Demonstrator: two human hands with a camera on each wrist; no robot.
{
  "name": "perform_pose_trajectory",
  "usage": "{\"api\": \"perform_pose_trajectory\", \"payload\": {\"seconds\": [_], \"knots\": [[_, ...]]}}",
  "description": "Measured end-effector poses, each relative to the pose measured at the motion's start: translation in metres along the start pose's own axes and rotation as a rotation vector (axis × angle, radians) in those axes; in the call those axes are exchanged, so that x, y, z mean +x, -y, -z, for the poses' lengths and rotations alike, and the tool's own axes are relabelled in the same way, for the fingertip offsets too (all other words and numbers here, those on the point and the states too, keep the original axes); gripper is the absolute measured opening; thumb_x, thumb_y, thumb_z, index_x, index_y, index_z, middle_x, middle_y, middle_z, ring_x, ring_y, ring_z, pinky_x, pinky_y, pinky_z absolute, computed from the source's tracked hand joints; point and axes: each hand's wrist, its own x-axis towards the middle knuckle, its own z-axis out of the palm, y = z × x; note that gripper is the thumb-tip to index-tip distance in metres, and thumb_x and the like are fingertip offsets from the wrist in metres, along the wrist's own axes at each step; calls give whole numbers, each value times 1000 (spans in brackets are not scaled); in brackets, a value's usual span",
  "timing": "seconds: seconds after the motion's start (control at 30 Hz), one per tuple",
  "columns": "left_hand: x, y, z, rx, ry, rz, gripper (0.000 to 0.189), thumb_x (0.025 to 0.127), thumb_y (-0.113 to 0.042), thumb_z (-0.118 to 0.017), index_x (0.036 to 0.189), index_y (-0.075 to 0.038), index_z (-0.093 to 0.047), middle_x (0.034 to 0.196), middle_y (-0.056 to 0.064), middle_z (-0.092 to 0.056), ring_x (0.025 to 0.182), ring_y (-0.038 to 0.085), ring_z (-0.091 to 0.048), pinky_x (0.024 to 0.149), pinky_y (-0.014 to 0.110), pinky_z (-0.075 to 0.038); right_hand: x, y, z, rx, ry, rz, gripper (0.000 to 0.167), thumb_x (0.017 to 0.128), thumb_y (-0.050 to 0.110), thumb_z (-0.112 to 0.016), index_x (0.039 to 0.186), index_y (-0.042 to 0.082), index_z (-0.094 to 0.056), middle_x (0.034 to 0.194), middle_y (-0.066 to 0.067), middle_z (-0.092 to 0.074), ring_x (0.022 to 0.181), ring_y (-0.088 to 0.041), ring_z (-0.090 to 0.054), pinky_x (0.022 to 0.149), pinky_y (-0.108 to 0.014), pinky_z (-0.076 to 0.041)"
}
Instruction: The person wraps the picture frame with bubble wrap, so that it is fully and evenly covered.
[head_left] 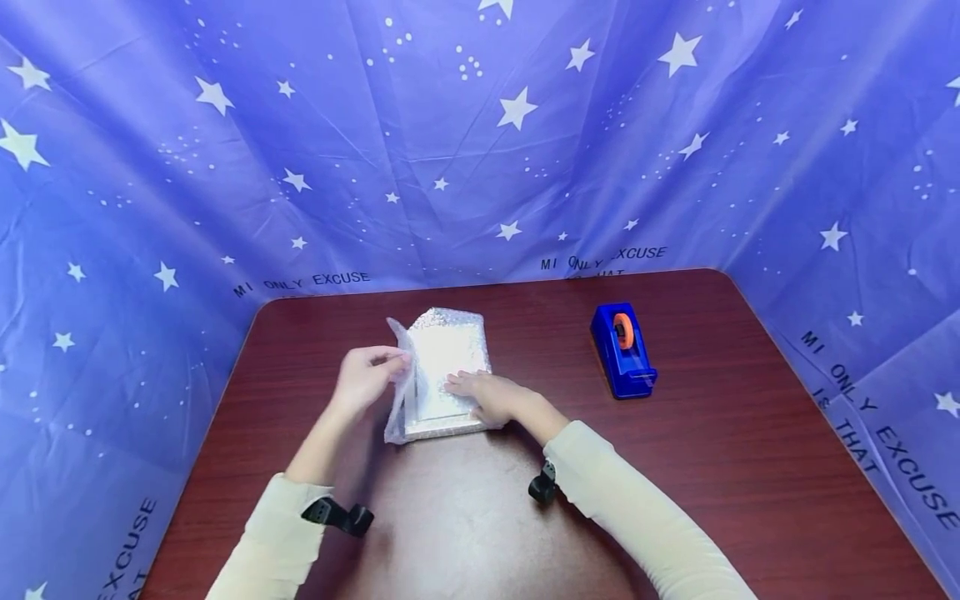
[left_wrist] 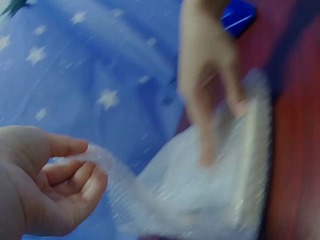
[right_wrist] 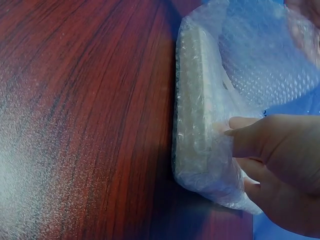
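A flat, rectangular, frame-like object (head_left: 442,346) lies on the table, wrapped in clear bubble wrap (right_wrist: 270,55). At its left side a loose flap of the wrap (head_left: 399,408) stands up. My left hand (head_left: 363,379) pinches the edge of this flap between thumb and fingers; the left wrist view shows the wrap stretching from the fingertips to the object. On the object's right part rests my right hand (head_left: 497,398), its fingers spread over the wrapped top. Blur in the left wrist view softens the right hand. What is inside the wrap is only partly visible.
A blue tape dispenser (head_left: 626,371) with an orange-cored roll (head_left: 624,331) stands to the right on the dark red-brown table (head_left: 720,467). Blue star-patterned curtains (head_left: 450,125) surround the table's back and sides. Black straps (head_left: 337,515) hang at both wrists.
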Motion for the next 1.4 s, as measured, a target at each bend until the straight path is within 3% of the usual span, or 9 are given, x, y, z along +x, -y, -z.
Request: {"api": "perform_pose_trajectory", "payload": {"seconds": [0.2,0.43,0.6,0.73,0.83,1.07,1.23,1.33,1.4], "knots": [[2,0,-40,44,-18,25,24,89,-17,-63,102,0,-72,109,17,-72,108,30,-64,95,40,-51,1,-2,-2,0,-19,15,63,85,0,-61,145,5,-42,155,-12,-36,146,-29,-31,122,-48,-26],[11,14,-55,-117,32,84,21,96,-16,-53,105,-1,-64,108,14,-64,93,17,-58,80,26,-50,-1,-4,-1,36,-17,24,64,85,-2,-60,146,4,-40,156,-12,-35,147,-30,-29,122,-49,-23],[18,31,-52,-338,110,157,16,100,-13,-45,102,-1,-54,94,1,-54,72,5,-50,69,19,-50,0,-5,-1,38,-35,33,63,84,-3,-59,145,2,-41,155,-14,-36,146,-31,-30,122,-49,-24],[22,48,-51,-614,175,223,15,104,-12,-34,92,-8,-42,79,-4,-38,58,5,-35,59,17,-36,0,-4,-3,43,-56,50,63,83,-4,-59,143,1,-43,153,-16,-38,145,-33,-32,121,-50,-25],[24,52,-51,-714,218,230,18,105,-13,-30,89,-10,-38,74,-4,-33,56,6,-29,58,19,-29,-1,-4,-4,63,-69,51,63,82,-4,-59,143,0,-43,153,-17,-38,145,-34,-32,121,-51,-25],[25,40,-54,-409,227,212,17,104,-16,-30,95,-7,-41,79,-2,-35,62,9,-34,91,33,-49,-4,-7,-4,115,-170,52,64,80,-4,-64,141,-4,-43,149,-19,-44,140,-34,-40,119,-46,-31],[26,36,-56,-366,222,240,20,105,-18,-29,98,-4,-41,80,1,-34,68,12,-37,89,34,-47,-4,-12,-8,207,-280,7,79,75,0,-75,143,-3,-35,151,-22,-38,138,-33,-42,119,-42,-32],[26,36,-57,-358,250,232,32,106,-29,-29,105,0,-42,92,12,-47,87,26,-57,97,41,-49,-3,-13,-11,241,-312,-7,90,73,0,-77,148,-2,-27,155,-23,-30,143,-34,-34,121,-44,-28],[26,36,-57,-337,281,220,48,105,-41,-26,111,4,-43,120,28,-50,118,41,-55,108,51,-43,-4,-13,-12,254,-336,-26,99,72,1,-79,151,1,-21,157,-21,-27,145,-34,-30,122,-43,-26]]}}
